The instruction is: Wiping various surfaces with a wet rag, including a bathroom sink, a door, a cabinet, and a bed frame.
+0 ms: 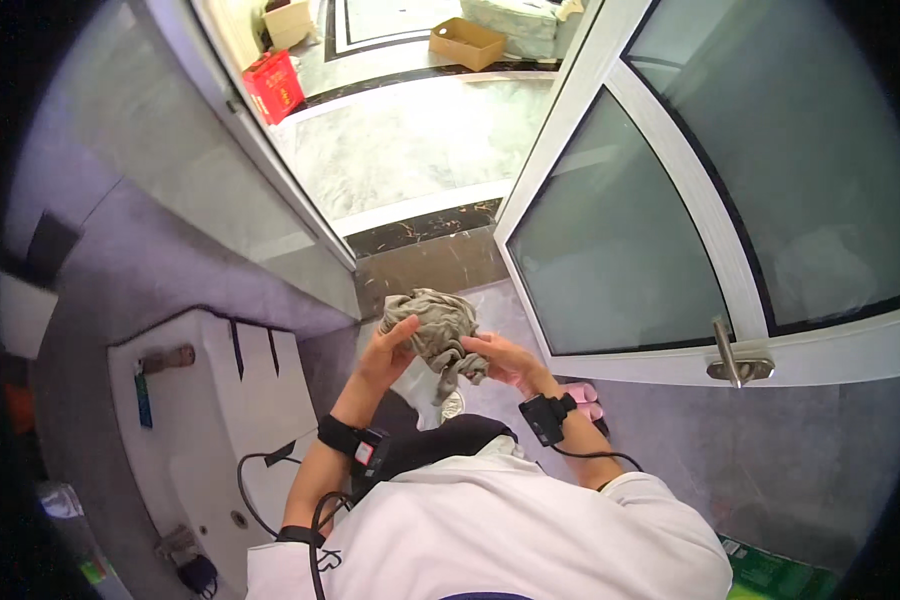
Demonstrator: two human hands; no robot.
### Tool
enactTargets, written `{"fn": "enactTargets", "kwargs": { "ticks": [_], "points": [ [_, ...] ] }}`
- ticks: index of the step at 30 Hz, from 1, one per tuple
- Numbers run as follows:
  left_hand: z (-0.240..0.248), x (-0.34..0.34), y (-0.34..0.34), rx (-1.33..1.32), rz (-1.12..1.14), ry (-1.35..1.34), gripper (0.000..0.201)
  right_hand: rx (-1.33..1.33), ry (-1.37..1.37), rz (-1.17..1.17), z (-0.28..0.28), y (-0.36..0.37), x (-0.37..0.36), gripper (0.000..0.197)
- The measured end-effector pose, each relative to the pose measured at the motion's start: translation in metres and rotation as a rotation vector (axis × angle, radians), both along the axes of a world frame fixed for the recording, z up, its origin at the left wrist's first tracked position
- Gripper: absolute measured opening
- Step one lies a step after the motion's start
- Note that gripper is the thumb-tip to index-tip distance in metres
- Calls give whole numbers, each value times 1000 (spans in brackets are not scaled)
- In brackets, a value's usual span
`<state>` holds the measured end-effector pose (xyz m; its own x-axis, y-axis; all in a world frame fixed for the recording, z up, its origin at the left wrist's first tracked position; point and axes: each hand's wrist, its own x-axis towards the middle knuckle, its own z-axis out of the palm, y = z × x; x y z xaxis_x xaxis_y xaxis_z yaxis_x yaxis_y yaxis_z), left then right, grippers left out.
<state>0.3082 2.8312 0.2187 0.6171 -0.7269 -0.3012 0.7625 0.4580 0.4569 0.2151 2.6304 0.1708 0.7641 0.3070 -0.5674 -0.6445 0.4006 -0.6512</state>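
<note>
A crumpled grey-beige cloth (436, 326) is bunched up in front of my body, between both hands. My left hand (386, 356) grips its left side, with the thumb lying on top of the folds. At its lower right edge, my right hand (510, 362) pinches the fabric, and a twisted end hangs down beside those fingers. The undersides of both hands are hidden by the cloth. Each wrist carries a strapped black device with a cable.
A frosted glass door (620, 230) with a metal handle (738, 362) stands swung inward on the right. On the left is a white washbasin (175, 440). Pink slippers (582, 398) lie beyond my right forearm. Past the threshold (425, 228) are a red box (273, 87) and a cardboard box (467, 44).
</note>
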Motion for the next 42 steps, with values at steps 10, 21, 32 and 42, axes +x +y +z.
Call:
{"fn": "enactTargets", "kwargs": {
  "ticks": [10,21,32,42],
  "points": [
    [-8,142,-85,61,-246,-104,34,514,-149,-485,38,-48,103,37],
    [28,272,-145,-6,-261,-104,28,249,-155,-643,33,-93,229,32],
    [-36,445,-250,538,-339,-371,31,-639,-145,-328,-6,-220,396,16],
    [5,609,-344,656,-154,-767,37,-171,-83,-540,55,-319,546,25]
  ]
}}
